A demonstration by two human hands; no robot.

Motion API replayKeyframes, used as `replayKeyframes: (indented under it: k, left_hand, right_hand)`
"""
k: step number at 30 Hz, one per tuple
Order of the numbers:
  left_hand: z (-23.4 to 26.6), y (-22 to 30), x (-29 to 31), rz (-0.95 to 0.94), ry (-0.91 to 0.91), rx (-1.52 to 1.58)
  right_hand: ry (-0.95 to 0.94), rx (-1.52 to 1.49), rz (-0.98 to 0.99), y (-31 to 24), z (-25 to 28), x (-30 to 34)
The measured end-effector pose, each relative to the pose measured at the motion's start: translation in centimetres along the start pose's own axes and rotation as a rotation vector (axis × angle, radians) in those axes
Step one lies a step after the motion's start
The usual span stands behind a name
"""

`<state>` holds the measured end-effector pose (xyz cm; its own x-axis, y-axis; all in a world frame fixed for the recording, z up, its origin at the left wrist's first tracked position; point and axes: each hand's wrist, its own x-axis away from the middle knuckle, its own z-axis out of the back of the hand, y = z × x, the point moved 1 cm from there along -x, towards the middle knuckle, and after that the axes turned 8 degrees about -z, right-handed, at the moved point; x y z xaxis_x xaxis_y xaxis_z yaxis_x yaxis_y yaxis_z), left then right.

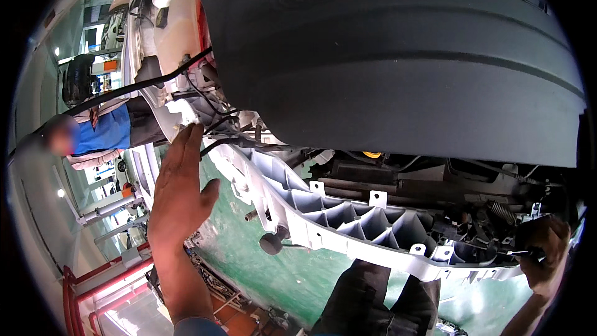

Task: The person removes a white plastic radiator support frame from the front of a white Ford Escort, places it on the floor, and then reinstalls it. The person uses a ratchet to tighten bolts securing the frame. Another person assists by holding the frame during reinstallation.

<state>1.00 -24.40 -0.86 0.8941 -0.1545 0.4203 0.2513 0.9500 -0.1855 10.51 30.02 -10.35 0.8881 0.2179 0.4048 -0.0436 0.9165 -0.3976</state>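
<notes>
Left hand [180, 196] flat and empty, steadying white front panel [348, 227] at nine o'clock; right hand [546, 255] clamped on slim tool [521, 252] (tip hidden) at three, under raised hood [398, 62].

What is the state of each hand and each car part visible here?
left hand: open, fingers straight, fingertips at the white bracket.
right hand: closed around a thin tool.
dark bumper cover: above the white honeycomb beam, which lies uncovered.
black cable: hanging loose.
</notes>
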Motion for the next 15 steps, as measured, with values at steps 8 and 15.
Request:
replayKeyframes:
  k: [8,15]
  left_hand:
    - [-6.6,7.2,-7.2,-0.201,-0.209,0.116]
    - [-5.9,4.3,-6.0,-0.371,0.081,0.176]
  right_hand:
    - [0.135,-0.089,-0.011,-2.6,-0.5,-1.1]
    - [0.074,-0.172,0.055,-3.4,1.4,-2.1]
